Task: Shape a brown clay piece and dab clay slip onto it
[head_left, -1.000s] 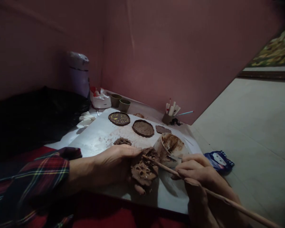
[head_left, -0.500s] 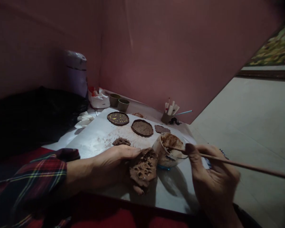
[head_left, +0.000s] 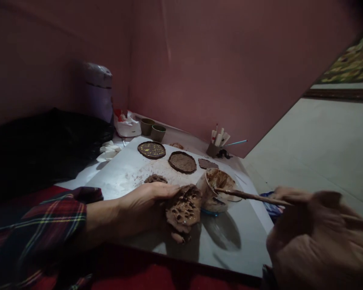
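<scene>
My left hand (head_left: 142,211) holds a lumpy brown clay piece (head_left: 183,208) full of holes, just above the white sheet (head_left: 127,173). My right hand (head_left: 317,237), blurred at the lower right, grips a long thin wooden stick (head_left: 254,197). The stick's tip dips into a clear cup of brown slip (head_left: 218,189) that stands right of the clay piece.
Two flat round clay discs (head_left: 151,150) (head_left: 182,162), a small clay slab (head_left: 207,163) and a clay lump (head_left: 155,179) lie farther back. Two green cups (head_left: 153,129), a tool holder (head_left: 215,146), a lavender bin (head_left: 97,93), a blue packet (head_left: 270,208) and pink walls surround the sheet.
My right hand has drawn back to the right and nearer the camera. The stick's tip went from the clay piece into the cup. My left hand has stayed put.
</scene>
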A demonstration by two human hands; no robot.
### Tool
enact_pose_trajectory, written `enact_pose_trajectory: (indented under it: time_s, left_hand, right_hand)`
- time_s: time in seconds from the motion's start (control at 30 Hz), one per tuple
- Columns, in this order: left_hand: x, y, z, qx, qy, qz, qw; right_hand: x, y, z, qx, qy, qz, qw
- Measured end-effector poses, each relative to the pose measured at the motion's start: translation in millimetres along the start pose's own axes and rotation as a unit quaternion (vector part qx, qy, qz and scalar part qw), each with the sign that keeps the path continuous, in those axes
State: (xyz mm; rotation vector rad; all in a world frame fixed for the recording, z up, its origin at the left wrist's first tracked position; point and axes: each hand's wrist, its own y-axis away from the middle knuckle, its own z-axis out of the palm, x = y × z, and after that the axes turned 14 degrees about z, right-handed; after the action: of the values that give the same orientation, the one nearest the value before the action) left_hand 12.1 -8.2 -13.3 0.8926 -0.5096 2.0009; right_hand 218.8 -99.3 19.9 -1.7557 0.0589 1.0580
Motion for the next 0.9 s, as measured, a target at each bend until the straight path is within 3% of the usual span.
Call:
enact_pose_trajectory:
  time_s: [0.1,0.23,0.47,0.57,0.8,0.9]
  left_hand:
    - [0.4,0.1,-0.1,-0.002,0.005,0.001,1.000]
    - [1.2,-0.1,0.0,-0.009,0.011,-0.011,1.000]
    - [1.5,-0.4,-0.3,-0.008,0.002,0.001,1.000]
    - [1.2,-0.8,-1.0,-0.012,0.003,0.013,1.000]
    - [0.9,-0.9,-2.1,-0.028,0.008,0.018,0.999]
    - [0.7,-0.4,-2.4,-0.022,0.007,0.029,0.999]
  right_hand:
    - [-8.7,6.7,4.3,0.024,-0.090,0.019,0.995]
    - [-12.7,14.0,4.4,-0.087,-0.064,0.006,0.994]
    - [-5.9,17.5,-5.9,-0.168,0.012,-0.034,0.985]
    - [-5.4,19.9,-6.7,-0.167,0.017,-0.047,0.985]
    - [-0.4,23.1,4.7,-0.138,-0.070,0.003,0.988]
    - [0.2,23.0,7.7,-0.158,-0.053,0.014,0.986]
